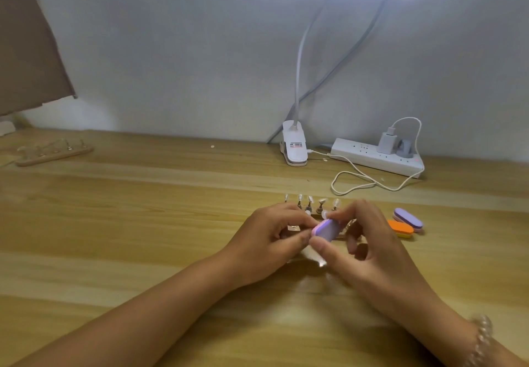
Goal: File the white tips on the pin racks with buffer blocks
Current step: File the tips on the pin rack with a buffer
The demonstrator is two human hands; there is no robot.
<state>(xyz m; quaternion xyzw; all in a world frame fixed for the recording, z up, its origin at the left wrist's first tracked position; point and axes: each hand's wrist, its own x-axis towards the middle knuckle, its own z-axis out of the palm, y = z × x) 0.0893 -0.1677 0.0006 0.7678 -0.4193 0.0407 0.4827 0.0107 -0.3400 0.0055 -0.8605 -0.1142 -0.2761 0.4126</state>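
A pin rack (310, 204) with several white tips on metal pins stands on the wooden table, mostly hidden behind my hands. My right hand (363, 240) pinches a purple buffer block (326, 230) between thumb and fingers, holding it against a white tip (325, 214). My left hand (272, 233) has curled fingers that pinch something small next to the block; what it holds is hidden. A second pin rack (53, 151) lies at the far left of the table.
A purple buffer block (408, 219) and an orange one (400, 228) lie to the right of my hands. At the back stand a clip lamp base (294, 147) and a white power strip (378, 157) with a looped cable (357, 184).
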